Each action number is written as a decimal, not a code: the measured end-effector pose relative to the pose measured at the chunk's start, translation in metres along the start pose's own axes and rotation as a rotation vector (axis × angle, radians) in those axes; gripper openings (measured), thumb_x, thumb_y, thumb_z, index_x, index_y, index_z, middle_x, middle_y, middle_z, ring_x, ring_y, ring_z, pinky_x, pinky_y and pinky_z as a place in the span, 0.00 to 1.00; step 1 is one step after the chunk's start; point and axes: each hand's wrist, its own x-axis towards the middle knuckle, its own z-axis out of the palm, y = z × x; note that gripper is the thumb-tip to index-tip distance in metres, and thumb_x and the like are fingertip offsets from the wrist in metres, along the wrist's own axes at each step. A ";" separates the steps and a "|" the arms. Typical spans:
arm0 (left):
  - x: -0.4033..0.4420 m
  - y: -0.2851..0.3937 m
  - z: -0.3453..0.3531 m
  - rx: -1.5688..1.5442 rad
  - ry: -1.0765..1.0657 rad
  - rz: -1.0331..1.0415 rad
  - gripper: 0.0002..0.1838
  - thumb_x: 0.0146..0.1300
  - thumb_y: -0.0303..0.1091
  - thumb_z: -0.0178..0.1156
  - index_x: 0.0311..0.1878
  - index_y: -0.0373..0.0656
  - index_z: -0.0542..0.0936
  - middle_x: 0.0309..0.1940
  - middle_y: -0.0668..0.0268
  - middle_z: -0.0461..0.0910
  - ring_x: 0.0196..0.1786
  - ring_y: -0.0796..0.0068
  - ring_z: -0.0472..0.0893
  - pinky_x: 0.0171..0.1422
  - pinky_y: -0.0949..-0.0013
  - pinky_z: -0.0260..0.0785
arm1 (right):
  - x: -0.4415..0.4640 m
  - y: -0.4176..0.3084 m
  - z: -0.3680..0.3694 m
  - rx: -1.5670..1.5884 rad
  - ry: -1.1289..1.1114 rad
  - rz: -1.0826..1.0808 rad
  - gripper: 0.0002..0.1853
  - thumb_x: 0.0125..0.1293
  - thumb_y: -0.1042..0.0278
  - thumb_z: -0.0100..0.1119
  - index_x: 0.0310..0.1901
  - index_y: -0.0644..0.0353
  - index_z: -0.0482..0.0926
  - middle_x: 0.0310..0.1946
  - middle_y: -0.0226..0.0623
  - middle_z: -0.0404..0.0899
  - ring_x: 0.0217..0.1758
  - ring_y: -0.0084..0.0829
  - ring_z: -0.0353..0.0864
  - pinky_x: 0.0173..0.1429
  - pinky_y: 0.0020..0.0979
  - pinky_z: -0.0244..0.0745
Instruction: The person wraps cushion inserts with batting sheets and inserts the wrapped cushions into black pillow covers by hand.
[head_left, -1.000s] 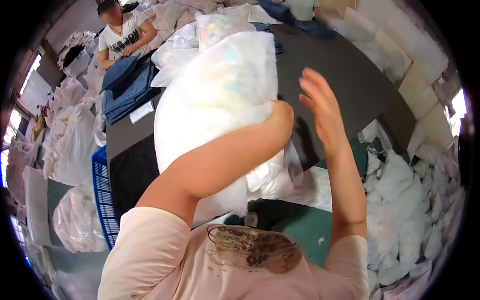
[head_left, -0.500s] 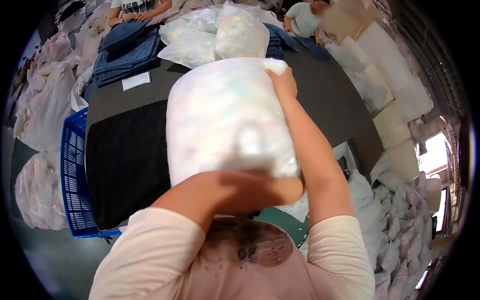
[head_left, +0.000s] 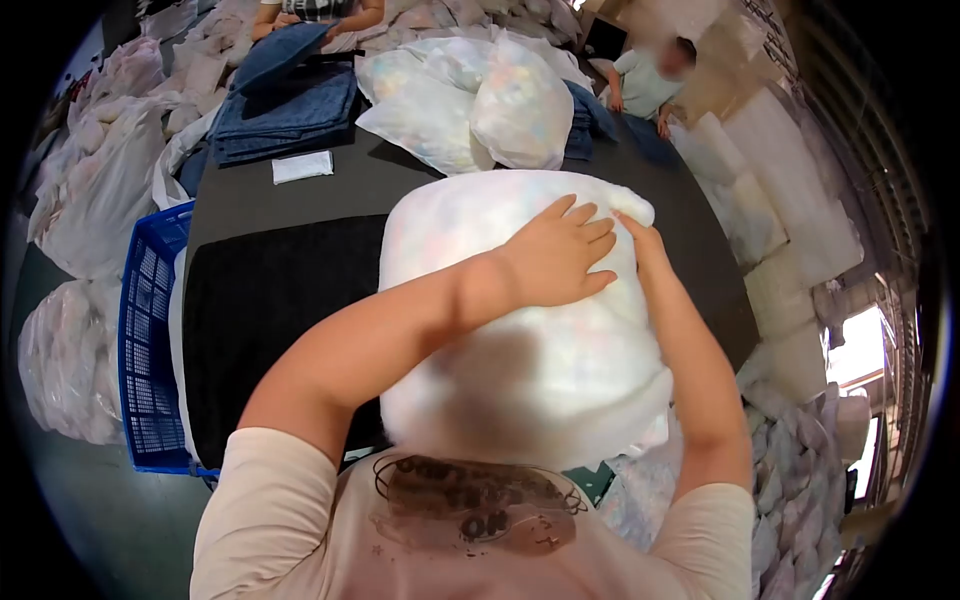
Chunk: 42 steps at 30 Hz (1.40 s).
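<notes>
A plump white cushion-like bundle point(head_left: 520, 390) with faint coloured patches inside lies on the dark table point(head_left: 715, 230) in front of me. My left hand point(head_left: 562, 250) rests flat on its upper face, fingers spread. At its far right corner my right hand point(head_left: 642, 240) grips the edge, fingers partly hidden by the white material. To the left, a black cloth point(head_left: 280, 310) lies beside the bundle and reaches under or against its edge.
Stuffed white bags point(head_left: 520, 105) and folded blue fabric point(head_left: 285, 120) lie at the back, near a small white packet point(head_left: 303, 167). A blue basket point(head_left: 150, 350) stands left. Two people point(head_left: 645, 85) are beyond the table. Filled bags point(head_left: 795, 470) are piled right.
The white bundle lies flatter and looks wider. My left hand has moved from its near edge up onto its top and spread out. My right hand remains at the far right corner.
</notes>
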 end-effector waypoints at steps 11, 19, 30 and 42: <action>0.040 -0.050 0.065 0.146 -0.897 -0.228 0.26 0.71 0.49 0.44 0.39 0.38 0.86 0.38 0.57 0.84 0.50 0.56 0.76 0.63 0.52 0.60 | 0.070 0.028 0.036 -0.113 -0.335 0.584 0.34 0.60 0.45 0.69 0.61 0.59 0.76 0.50 0.44 0.83 0.48 0.38 0.84 0.54 0.37 0.79; 0.032 -0.118 0.132 0.119 -0.799 -0.253 0.26 0.69 0.48 0.47 0.28 0.40 0.86 0.29 0.59 0.83 0.40 0.60 0.78 0.48 0.57 0.62 | 0.122 0.076 0.042 -0.077 -0.584 0.591 0.33 0.59 0.46 0.69 0.61 0.59 0.76 0.50 0.43 0.83 0.48 0.38 0.84 0.54 0.37 0.79; 0.034 -0.130 0.164 0.238 -0.703 -0.251 0.21 0.65 0.48 0.53 0.29 0.41 0.85 0.30 0.62 0.82 0.41 0.63 0.76 0.48 0.61 0.63 | 0.145 0.101 0.027 -0.088 -0.709 0.606 0.33 0.59 0.47 0.70 0.60 0.60 0.76 0.49 0.43 0.84 0.48 0.37 0.84 0.53 0.36 0.79; 0.018 -0.076 0.151 0.509 -0.516 -0.220 0.27 0.67 0.49 0.51 0.46 0.30 0.84 0.48 0.48 0.81 0.57 0.48 0.75 0.68 0.48 0.60 | 0.133 0.130 0.039 -0.109 -0.691 0.515 0.33 0.58 0.48 0.71 0.60 0.60 0.77 0.49 0.43 0.84 0.47 0.37 0.84 0.53 0.35 0.79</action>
